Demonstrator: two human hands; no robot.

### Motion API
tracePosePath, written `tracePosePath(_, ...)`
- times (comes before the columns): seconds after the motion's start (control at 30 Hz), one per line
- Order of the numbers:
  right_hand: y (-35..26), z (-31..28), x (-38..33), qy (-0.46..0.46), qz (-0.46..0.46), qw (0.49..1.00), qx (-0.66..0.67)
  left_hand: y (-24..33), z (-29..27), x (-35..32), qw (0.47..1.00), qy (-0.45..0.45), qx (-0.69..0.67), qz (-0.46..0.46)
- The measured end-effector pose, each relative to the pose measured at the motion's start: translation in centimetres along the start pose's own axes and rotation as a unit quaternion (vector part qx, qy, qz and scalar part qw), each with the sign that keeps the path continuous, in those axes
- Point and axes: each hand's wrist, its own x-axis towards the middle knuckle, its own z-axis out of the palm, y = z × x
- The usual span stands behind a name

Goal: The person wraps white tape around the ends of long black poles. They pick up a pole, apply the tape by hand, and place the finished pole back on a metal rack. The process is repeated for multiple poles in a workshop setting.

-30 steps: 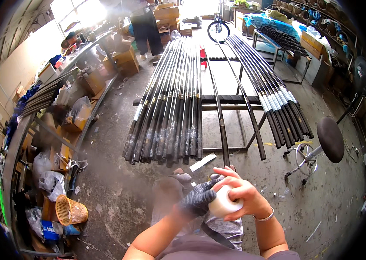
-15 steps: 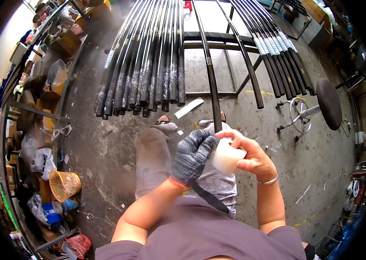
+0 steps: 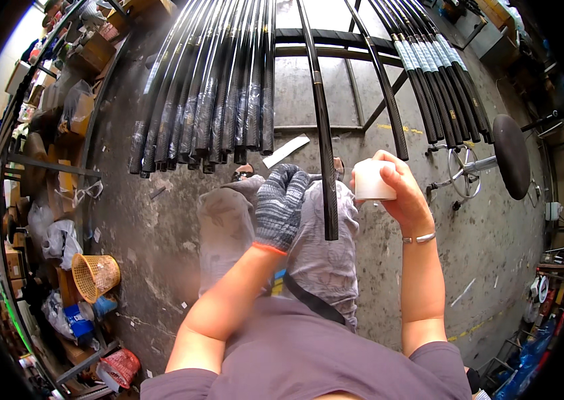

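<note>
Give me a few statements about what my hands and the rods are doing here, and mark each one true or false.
1. The left hand wears a grey knit glove. True.
2. The right hand is gloved too. False: it is bare, with a bracelet at the wrist.
3. The right hand holds a white roll. True.
4. The dark rod lies flat on the floor. False: it rests across the metal rack, its near end over the lap.
5. An orange basket stands at the person's right. False: it stands at the left.
</note>
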Motion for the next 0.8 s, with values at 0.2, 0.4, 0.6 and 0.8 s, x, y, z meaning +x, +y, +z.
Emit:
tracePosePath(0.2, -0.2, 2.1, -0.1, -0.014, -0.020, 0.998, -0.053, 0.9, -1.0, -1.5, 0.996, -0.067, -0.057, -0.031)
tracePosePath(0.4, -1.1, 3.3, 0.1, -0.027, 0.004, 0.996, -0.088, 3.0, 0.3, -1.1, 0.989, -0.109, -0.029, -0.093)
tracePosePath(0.6, -0.8, 2.0, 0.6, -0.020, 0.044, 0.994, -0.100, 0.2, 1.1, -0.3, 0.997, -0.028, -0.020, -0.067)
tracePosePath(0.8, 0.6, 1.2, 1.0, -0.024, 0.055, 0.996, -0.064, 0.7, 1.0, -0.2, 0.957, -0.064, -0.175, -0.221)
